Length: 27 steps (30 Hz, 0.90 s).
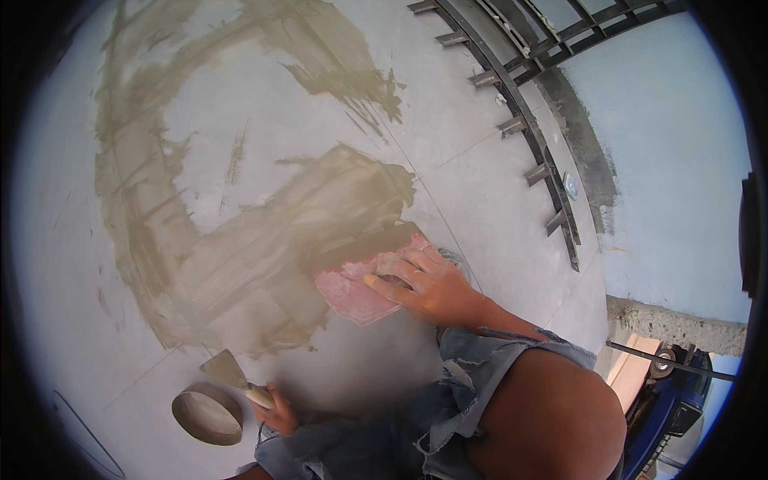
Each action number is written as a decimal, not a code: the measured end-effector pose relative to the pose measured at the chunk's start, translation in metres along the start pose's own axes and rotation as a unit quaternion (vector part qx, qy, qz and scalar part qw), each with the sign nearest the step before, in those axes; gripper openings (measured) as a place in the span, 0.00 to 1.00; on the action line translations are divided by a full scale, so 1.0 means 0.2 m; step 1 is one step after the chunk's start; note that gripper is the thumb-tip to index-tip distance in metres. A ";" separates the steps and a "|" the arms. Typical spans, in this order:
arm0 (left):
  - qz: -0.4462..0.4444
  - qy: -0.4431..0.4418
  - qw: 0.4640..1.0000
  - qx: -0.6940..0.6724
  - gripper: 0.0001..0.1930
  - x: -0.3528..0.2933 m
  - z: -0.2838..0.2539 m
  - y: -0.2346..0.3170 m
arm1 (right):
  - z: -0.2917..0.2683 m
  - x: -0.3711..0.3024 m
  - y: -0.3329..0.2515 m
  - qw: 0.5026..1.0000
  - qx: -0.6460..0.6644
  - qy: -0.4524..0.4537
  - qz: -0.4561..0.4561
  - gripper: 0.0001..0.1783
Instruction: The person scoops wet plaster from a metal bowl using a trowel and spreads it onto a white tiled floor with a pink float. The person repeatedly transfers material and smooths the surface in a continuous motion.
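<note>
My right hand (432, 284) grips a wide pink float (356, 298), its far edge coated in grey-brown paste. The float rests on a pale tiled floor (448, 128), at the near right edge of a broad smear of wet grout (240, 272). Lower left, my left hand (276, 412) is closed round the handle of a putty knife (226, 371), whose blade points up and away to the left. Just left of the knife stands a round, shallow container (208, 424) with pale residue inside.
A dark metal railing (520, 104) with short brackets lies along the right. Beyond it is a pale blue surface (664, 160). A blue vehicle (672, 408) shows at the lower right, past a rough concrete edge (676, 324). A thin wire loop (84, 436) lies lower left.
</note>
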<state>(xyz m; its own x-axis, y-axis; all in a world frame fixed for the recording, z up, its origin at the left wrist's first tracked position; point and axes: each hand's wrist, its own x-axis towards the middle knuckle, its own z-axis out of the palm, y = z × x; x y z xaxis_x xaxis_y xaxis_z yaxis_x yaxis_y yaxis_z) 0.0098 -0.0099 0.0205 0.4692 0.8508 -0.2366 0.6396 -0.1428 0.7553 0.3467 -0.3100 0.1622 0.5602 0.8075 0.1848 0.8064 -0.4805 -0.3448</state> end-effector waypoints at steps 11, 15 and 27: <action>-0.121 0.006 0.991 -0.052 0.13 -0.05 -0.14 0.27 | 0.05 -0.28 0.41 0.996 0.053 -0.076 0.008 0.27; -0.167 -0.094 0.976 -0.103 0.15 -0.14 -0.23 0.37 | 0.09 -0.27 0.48 0.996 0.046 -0.082 -0.005 0.27; -0.154 -0.153 0.962 -0.168 0.16 -0.49 0.09 0.80 | -0.05 0.09 0.46 0.995 0.084 -0.027 -0.052 0.25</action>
<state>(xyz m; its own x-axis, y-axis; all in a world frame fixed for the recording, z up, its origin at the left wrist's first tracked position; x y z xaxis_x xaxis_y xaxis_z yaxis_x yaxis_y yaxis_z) 0.0771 -0.1245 0.1526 0.4794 0.6303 -0.6106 0.5679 0.3076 0.7634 0.4331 -0.3427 0.1435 0.4598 0.8698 0.1791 0.8138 -0.3320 -0.4769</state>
